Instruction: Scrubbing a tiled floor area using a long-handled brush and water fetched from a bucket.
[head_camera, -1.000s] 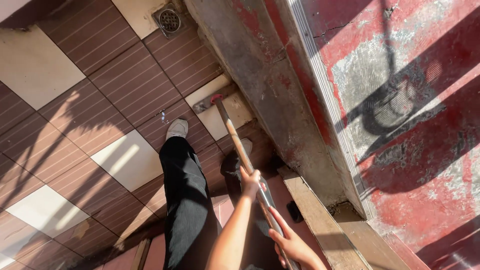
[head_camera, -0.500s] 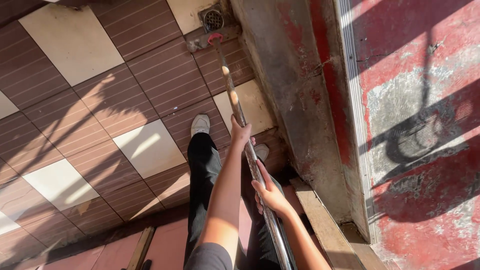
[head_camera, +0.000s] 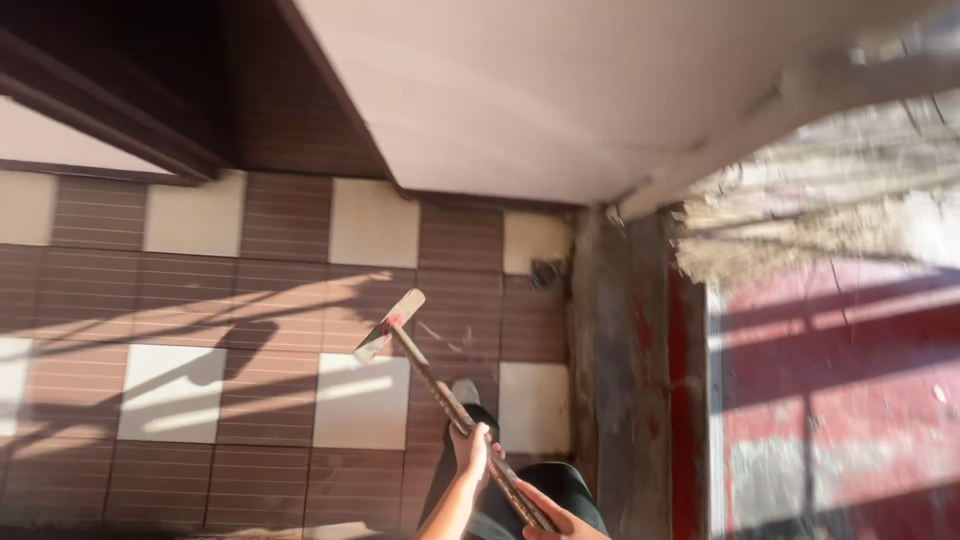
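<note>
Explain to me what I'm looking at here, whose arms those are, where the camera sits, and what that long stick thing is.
This is one picture from a camera worn on a person's head, looking down past their own body. No machine is involved: the two bare hands at the bottom belong to the wearer. The left hand grips a long wooden handle partway up, and the right hand grips it lower, near the frame's edge. The handle belongs to a long-handled tool with a flat blade at its far end, raised above the floor. Below is a tiled floor of brown and cream squares, with a small round drain. The wearer's dark trouser leg and shoe show beneath the handle. To the right is a worn red painted surface.
</note>
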